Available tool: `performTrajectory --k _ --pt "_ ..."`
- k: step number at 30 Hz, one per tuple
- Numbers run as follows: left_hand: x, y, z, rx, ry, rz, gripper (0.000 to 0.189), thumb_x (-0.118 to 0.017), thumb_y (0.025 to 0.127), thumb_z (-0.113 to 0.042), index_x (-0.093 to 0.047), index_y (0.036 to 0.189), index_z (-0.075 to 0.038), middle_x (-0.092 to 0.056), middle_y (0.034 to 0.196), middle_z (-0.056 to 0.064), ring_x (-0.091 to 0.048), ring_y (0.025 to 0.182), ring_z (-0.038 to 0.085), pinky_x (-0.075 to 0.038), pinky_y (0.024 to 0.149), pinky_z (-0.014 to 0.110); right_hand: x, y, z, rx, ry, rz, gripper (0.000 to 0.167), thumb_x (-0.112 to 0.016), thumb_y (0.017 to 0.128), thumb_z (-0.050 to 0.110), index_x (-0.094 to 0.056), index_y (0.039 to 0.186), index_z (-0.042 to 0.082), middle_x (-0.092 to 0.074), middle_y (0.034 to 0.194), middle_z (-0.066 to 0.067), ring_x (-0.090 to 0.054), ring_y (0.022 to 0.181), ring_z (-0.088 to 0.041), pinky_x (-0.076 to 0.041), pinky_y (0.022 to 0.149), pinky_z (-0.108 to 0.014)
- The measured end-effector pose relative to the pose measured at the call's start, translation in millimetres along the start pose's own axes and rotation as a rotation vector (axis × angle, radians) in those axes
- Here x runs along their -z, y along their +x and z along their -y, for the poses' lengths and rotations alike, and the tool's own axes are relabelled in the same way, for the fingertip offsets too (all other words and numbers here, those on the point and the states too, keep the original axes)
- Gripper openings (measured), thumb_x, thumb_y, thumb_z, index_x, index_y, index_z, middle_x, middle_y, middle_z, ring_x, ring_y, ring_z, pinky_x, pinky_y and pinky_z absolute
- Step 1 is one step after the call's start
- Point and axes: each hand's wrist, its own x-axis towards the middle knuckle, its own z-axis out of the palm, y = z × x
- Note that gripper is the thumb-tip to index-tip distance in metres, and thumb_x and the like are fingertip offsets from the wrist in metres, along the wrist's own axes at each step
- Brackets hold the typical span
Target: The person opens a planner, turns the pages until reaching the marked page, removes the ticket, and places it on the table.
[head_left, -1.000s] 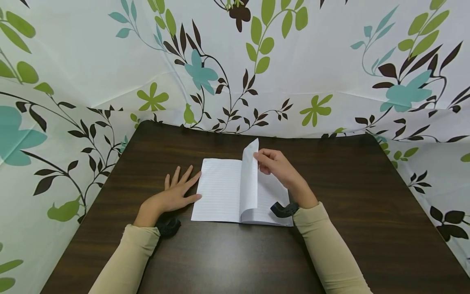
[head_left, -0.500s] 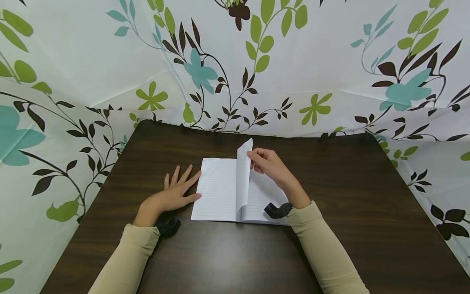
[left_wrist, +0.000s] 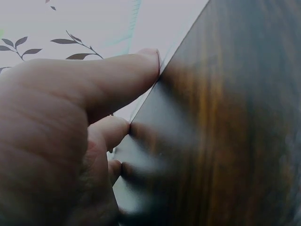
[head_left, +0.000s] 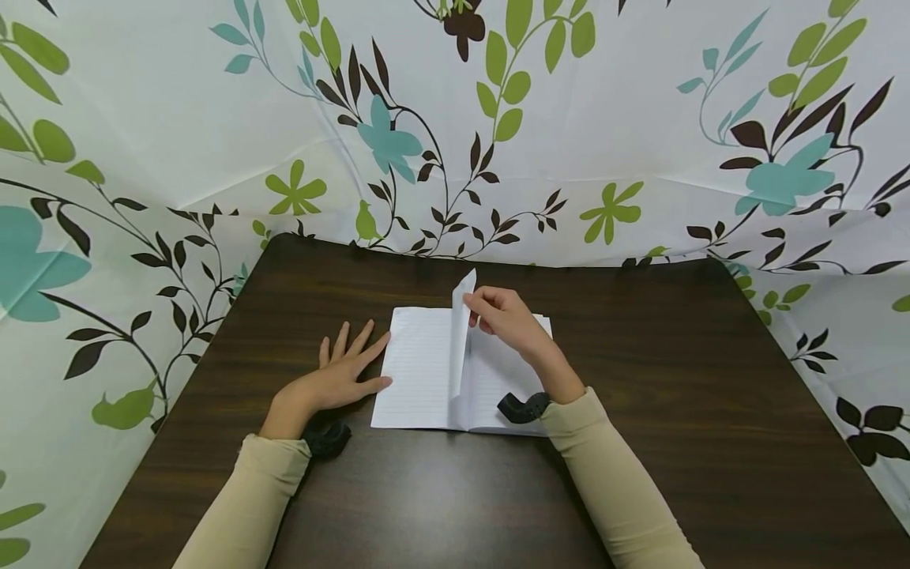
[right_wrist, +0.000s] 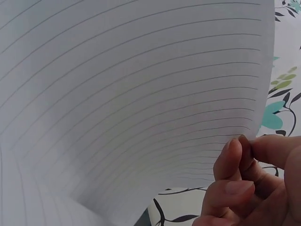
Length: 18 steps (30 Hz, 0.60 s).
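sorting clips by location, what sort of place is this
Probably an indoor desk space, perhaps screened off: a dark brown wood-grain table, a white leaf-printed cloth-like sheet behind it, and an open white lined-paper notebook on top.

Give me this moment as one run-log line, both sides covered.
notebook: open on dark table | left grip: spread at notebook's left edge | right grip: pinching raised lined page

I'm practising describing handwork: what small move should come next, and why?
Probably lower the lined page leftward with the right hand: it pinches that page, which stands raised near the middle of the open notebook, while the left hand rests at the notebook's left edge.
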Motion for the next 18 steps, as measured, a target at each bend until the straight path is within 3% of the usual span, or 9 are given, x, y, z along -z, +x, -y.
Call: performTrajectory --k 7,18 --pt "-1.1 -0.7 2.0 -0.019 -0.014 -0.004 0.084 -0.055 0.104 -0.053 -0.015 0.169 -0.019 0.007 0.176 0.021 0.025 0.156 0.054 0.021 0.116 0.076 -9.3 4.5 -0.5 0.009 -0.008 0.017 0.033 -0.058 0.108 0.031 -0.063 0.087 0.006 -0.062 0.073 0.003 -0.045 0.060 -0.011 -0.035 0.058 -0.024" --pt "0.3 -0.2 1.6 -0.003 0.009 0.004 0.080 -0.052 0.106 -0.051 -0.015 0.169 -0.019 0.007 0.176 0.020 0.024 0.156 0.054 0.020 0.117 0.076 -23.4 9.3 1.6 0.031 -0.019 0.035 0.034 -0.056 0.109 0.031 -0.062 0.086 0.006 -0.062 0.076 0.000 -0.045 0.062 -0.011 -0.037 0.058 -0.023"
